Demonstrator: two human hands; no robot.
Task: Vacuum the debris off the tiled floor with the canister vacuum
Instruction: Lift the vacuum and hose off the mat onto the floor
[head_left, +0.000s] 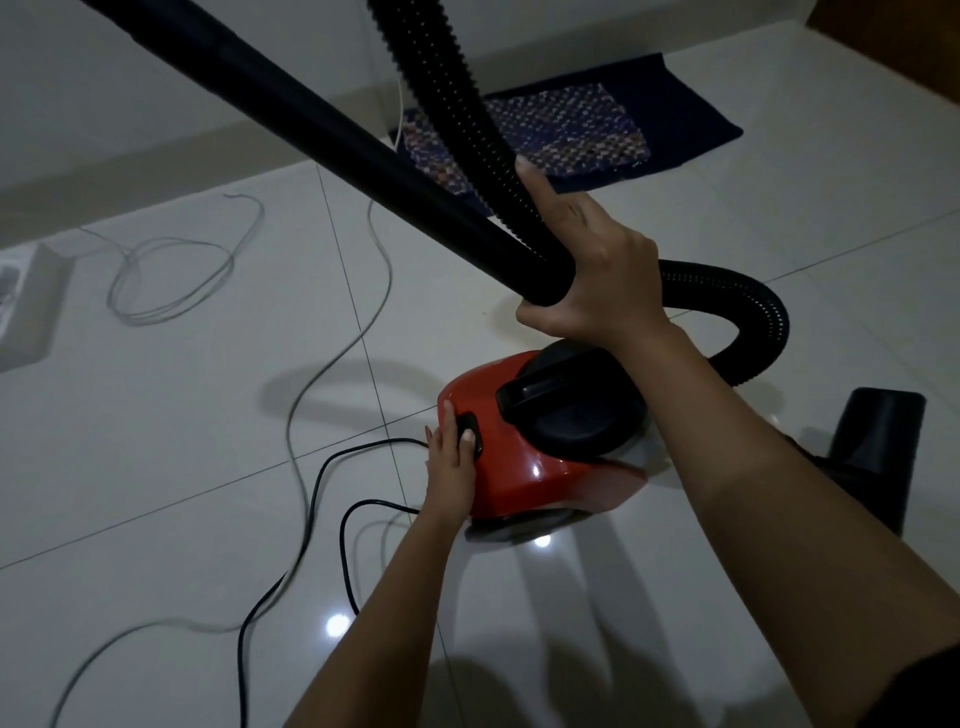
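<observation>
Head view, dim light. Right hand holds the black wand tube near its lower end, fingers wrapped full around it, index finger stretched up along the ribbed hose that runs just beside the tube. Above the fingers the tube slants away to the upper left, out of frame. Behind the right wrist the hose loops round and drops to the red canister vacuum, which sits on the glossy tiled floor directly below the right hand. Left hand lies flat against the canister's near-left end, fingers together and extended; thumb tip rests on the black switch; nothing grasped. A black power cord curls on the tiles just left of the left fingers, and a pale grey cable snakes farther left, with a coil of it well apart near the wall. A black floor nozzle stands right of the canister, past the right forearm. A dark patterned mat lies beyond the right fingertips, by the wall. Debris on the tiles: cannot tell at this light.
</observation>
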